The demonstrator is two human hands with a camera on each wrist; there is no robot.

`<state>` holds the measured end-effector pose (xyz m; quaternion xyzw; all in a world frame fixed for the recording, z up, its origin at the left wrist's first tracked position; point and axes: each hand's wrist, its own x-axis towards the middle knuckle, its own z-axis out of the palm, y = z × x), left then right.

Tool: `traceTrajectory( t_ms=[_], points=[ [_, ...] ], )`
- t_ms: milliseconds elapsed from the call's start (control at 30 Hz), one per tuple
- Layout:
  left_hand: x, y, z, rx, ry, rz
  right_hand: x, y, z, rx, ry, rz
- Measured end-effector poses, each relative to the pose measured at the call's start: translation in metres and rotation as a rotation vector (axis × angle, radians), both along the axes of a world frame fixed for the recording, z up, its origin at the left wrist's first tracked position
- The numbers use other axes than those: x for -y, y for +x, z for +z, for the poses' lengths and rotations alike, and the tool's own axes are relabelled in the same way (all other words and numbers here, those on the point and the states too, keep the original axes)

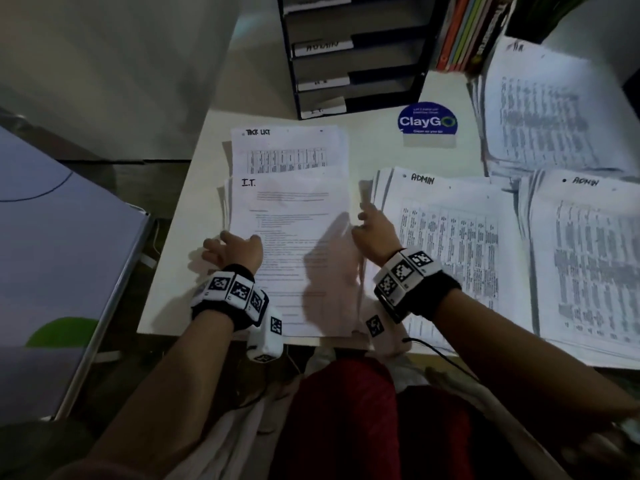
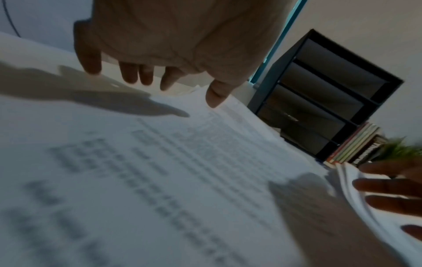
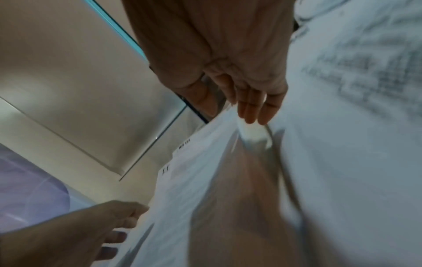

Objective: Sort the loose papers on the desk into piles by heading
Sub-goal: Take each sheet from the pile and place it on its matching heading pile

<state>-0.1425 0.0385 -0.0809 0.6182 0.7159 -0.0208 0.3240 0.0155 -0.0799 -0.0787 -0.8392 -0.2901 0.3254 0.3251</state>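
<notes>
The I.T. pile (image 1: 294, 237) lies in front of me on the white desk (image 1: 180, 244), blurred in the left wrist view (image 2: 160, 171). Behind it is the TASK LIST pile (image 1: 287, 147). An ADMIN pile (image 1: 450, 237) lies to the right, with a second ADMIN pile (image 1: 588, 254) beyond. My left hand (image 1: 235, 245) (image 2: 173, 79) sits at the I.T. pile's left edge, fingers straight and thumb touching the top sheet. My right hand (image 1: 372, 230) (image 3: 246, 104) lies against that pile's right edge with straight fingers. Neither hand grips a sheet.
A black letter tray rack (image 1: 346, 53) stands at the back, with upright books (image 1: 474, 29) beside it. Another paper pile (image 1: 536, 109) lies at the back right. A blue ClayGo sticker (image 1: 427, 121) is on the desk. A white panel (image 1: 52, 254) stands left of the desk.
</notes>
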Motion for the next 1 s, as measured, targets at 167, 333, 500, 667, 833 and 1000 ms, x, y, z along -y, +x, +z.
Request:
traceTrajectory(
  t_ms=[167, 333, 500, 667, 833, 1000],
  points=[
    [0.013, 0.07, 0.019, 0.293, 0.113, -0.248, 0.035, 0.077, 0.024, 0.171, 0.096, -0.143],
    [0.053, 0.143, 0.022, 0.521, -0.063, -0.501, 0.067, 0.127, 0.016, 0.239, -0.089, -0.109],
    [0.073, 0.177, 0.006, 0.515, -0.193, -0.556, 0.092, 0.132, 0.0, 0.246, -0.18, 0.016],
    [0.084, 0.175, 0.005, 0.596, -0.062, -0.653, 0.101, 0.13, -0.011, 0.264, -0.064, 0.045],
    [0.096, 0.163, 0.006, 0.648, -0.09, -0.721, 0.1, 0.13, -0.01, 0.712, -0.222, 0.215],
    [0.085, 0.164, 0.008, 0.768, -0.166, -0.605, 0.097, 0.126, -0.022, 0.957, -0.177, 0.34]
  ],
)
